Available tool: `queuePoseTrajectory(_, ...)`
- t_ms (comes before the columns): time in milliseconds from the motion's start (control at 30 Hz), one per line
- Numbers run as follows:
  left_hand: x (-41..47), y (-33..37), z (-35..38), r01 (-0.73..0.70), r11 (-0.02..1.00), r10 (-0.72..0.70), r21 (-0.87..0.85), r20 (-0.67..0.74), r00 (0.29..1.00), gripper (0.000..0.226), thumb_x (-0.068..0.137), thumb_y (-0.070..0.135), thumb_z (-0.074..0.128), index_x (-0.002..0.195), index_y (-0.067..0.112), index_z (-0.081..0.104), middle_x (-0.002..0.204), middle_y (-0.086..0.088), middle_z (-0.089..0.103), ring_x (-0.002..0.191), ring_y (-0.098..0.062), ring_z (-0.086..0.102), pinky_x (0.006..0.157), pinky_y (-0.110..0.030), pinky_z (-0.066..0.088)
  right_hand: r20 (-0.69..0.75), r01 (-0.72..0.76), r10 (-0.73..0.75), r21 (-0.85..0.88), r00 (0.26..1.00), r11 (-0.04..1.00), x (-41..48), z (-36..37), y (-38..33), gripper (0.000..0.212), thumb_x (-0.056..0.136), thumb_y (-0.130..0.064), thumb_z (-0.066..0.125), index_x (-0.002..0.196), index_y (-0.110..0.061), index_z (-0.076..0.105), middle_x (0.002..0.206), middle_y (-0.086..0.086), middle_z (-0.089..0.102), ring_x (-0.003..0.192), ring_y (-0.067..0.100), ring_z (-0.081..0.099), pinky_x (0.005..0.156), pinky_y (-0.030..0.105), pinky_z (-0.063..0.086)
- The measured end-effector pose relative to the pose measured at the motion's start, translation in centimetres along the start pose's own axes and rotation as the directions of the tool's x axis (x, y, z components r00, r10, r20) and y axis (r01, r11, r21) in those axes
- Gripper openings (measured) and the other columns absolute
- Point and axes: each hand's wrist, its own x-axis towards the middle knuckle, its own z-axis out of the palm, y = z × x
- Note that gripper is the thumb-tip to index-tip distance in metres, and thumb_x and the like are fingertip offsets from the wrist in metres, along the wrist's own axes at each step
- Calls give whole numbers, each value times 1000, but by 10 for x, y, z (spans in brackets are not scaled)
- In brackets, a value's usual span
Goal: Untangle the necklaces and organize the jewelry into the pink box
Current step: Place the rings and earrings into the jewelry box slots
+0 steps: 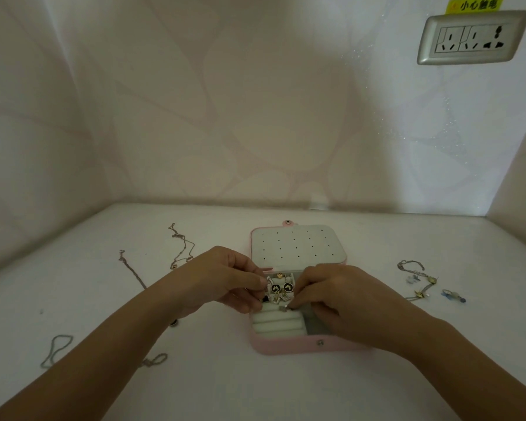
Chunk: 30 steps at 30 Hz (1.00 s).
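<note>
Head view: left hand (225,278) pinches dangling earrings (281,289) over the open pink box (286,345) so the right hand (337,302), apparently pinching a small stud (283,308), can seat it.

White matte tabletop (255,390) set in a corner of pale pink leaf-patterned wallpaper (225,117), silver-framed rectangular wall socket plate (471,38) high on the right wall, yellow printed warning sticker (474,5) touching its top edge, lighting dim.
</note>
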Motion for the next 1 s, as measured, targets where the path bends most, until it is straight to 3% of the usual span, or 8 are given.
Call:
queuePoseTrajectory(100,2,-2,1,-19,998,19,55,4,1000,7,85,5,65,80,8,69,73,-5,71,61,-12,66,51,-19,50,37,-22,22,4,999,1000,1,0,-1,29,89,-30,46,101,-32,72,99,-16,65,88,5,59,75,30,52)
queuePoseTrajectory(200,3,-4,3,-63,990,63,126,5,998,3,83,7,68,82,8,70,69,0,69,56,-7,59,47,-17,43,65,-26,26,2,998,1000,2,0,-1,34,89,-42,42,101,-31,72,100,-16,64,88,6,60,76,34,52)
queuePoseTrajectory(467,1,-6,8,-119,963,110,241,52,993,1,81,13,73,80,14,72,93,-28,66,52,-6,45,46,-16,32,55,35,-33,-33,998,999,1,-1,-1,36,89,-41,40,96,-30,74,95,-14,66,79,7,62,68,33,55)
queuePoseTrajectory(533,1,-5,7,-124,961,114,249,55,992,1,81,13,73,79,14,73,81,-23,66,51,-6,45,45,-16,31,57,37,-34,-39,998,999,2,0,0,38,89,-41,38,96,-29,73,95,-12,66,80,9,62,68,35,54)
queuePoseTrajectory(700,0,-2,8,-119,955,106,272,64,992,9,84,10,68,77,16,68,60,11,66,48,-1,45,44,-14,32,68,39,-38,-20,997,999,3,2,0,36,87,-42,34,100,-31,67,100,-15,63,87,11,61,70,38,52)
queuePoseTrajectory(833,1,-4,7,-99,964,93,247,37,995,6,85,8,66,81,13,68,63,9,68,47,-2,45,45,-15,33,30,81,-80,-46,996,996,3,3,1,27,88,-36,42,97,-32,67,96,-15,63,81,11,61,64,38,53)
queuePoseTrajectory(1000,2,-4,8,-60,971,73,232,-47,996,5,83,11,70,79,13,71,49,13,51,43,-4,34,43,-15,27,25,101,-99,-82,995,992,2,4,-2,27,89,-34,40,95,-31,66,93,-13,61,78,14,60,59,40,52)
